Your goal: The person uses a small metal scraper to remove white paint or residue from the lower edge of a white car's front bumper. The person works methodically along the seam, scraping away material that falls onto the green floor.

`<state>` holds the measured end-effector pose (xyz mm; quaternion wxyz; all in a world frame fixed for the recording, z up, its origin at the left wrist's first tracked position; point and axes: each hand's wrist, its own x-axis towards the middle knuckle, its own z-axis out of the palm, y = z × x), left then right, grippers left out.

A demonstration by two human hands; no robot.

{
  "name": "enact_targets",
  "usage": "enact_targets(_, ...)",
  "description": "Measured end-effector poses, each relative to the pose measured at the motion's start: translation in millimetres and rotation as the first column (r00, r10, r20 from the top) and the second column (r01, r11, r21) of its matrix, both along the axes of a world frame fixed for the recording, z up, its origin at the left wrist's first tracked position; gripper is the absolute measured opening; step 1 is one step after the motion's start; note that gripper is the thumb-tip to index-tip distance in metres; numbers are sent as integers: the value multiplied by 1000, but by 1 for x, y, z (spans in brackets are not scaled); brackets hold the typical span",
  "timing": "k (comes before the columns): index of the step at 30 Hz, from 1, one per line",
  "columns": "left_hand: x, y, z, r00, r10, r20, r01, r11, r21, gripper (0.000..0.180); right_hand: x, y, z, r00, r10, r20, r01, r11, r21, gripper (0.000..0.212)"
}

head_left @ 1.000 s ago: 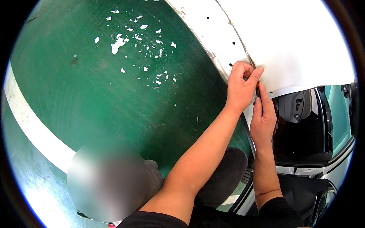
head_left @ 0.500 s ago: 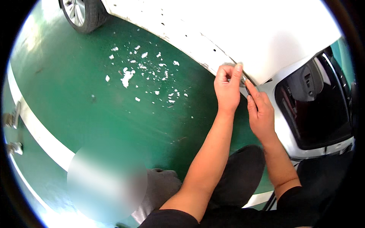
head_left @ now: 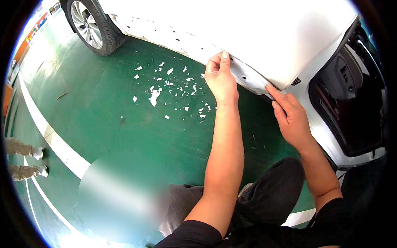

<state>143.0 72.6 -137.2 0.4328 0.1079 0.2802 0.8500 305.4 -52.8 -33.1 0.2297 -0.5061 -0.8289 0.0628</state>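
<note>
The left hand (head_left: 220,78) is raised to the lower edge of the white car body panel (head_left: 256,29). Its fingers are curled and the index finger points up, the tip touching the sill strip (head_left: 198,46) — the narrow band with small dark holes that runs under the panel. Whether it pinches something thin there, I cannot tell.

The right hand (head_left: 291,118) is lower and further to the right. Its fingers are stretched out and close together, the tips pressing on the same strip where it ends, near a small dark sticker (head_left: 296,81) on the white paint. It looks like a small light scrap is under the fingertips, but this is too small to be sure.

The strip lies in front of both hands and above them. Its long axis goes from upper left, by the wheel (head_left: 93,27), down to the right, toward the open door frame (head_left: 351,107). The two hands stand on it one after the other, near each other but apart; the right hand is nearer to the end of the strip, the left hand nearer to its middle part.

On the green floor (head_left: 103,115), to the left of the left hand, many small white flakes (head_left: 155,95) are scattered. A white painted line (head_left: 53,138) crosses the floor further left — beside it stand the feet of another person (head_left: 22,159).
</note>
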Motion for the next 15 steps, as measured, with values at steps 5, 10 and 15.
enact_targets(5, -9, 2, -3, 998, -51, 40, 49, 998, 39, 16, -4, 1, 10, 999, 13, 44, -12, 1000, -25, 46)
enact_targets(10, -17, -3, 2, 994, -36, -105, 30, 998, -55, 15, -9, -2, 21, 994, 16, 104, -13, 999, -32, 47)
enact_targets(15, -24, -8, 12, 977, -56, -205, 33, 993, -116, 15, -14, -3, 32, 987, 69, 148, -71, 997, 10, 47)
